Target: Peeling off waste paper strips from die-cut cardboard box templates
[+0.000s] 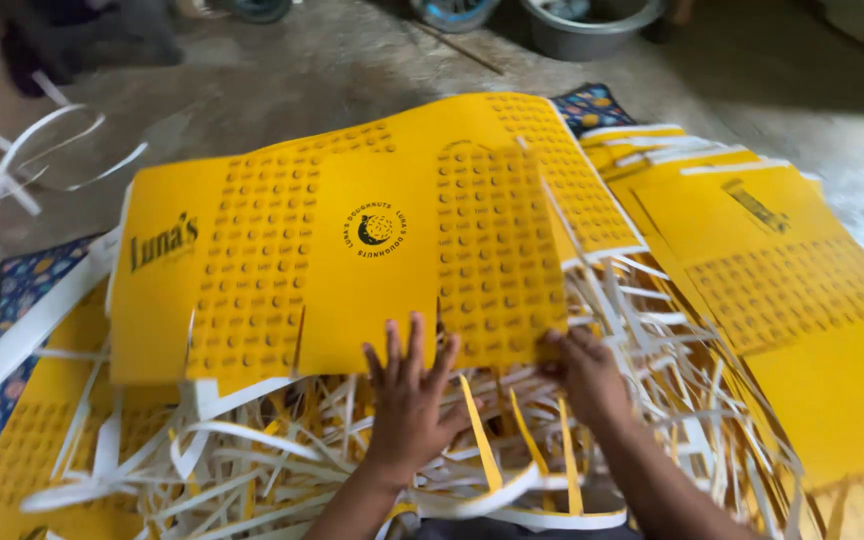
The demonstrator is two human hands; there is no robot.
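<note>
A large yellow die-cut cardboard sheet [352,240] with dotted panels and a round black emblem lies tilted across a heap of white and yellow paper strips [312,440]. My left hand [407,395] has its fingers spread and presses on the near edge of the sheet. The fingers of my right hand [582,370] curl onto the sheet's near right edge among the strips. More yellow sheets [802,290] lie stacked flat to the right.
A patterned blue mat [12,290] lies under the pile on a concrete floor. Loose white strips [32,150] curl at the far left. Grey basins [592,25] stand at the back. Another yellow sheet [42,440] lies under strips at the lower left.
</note>
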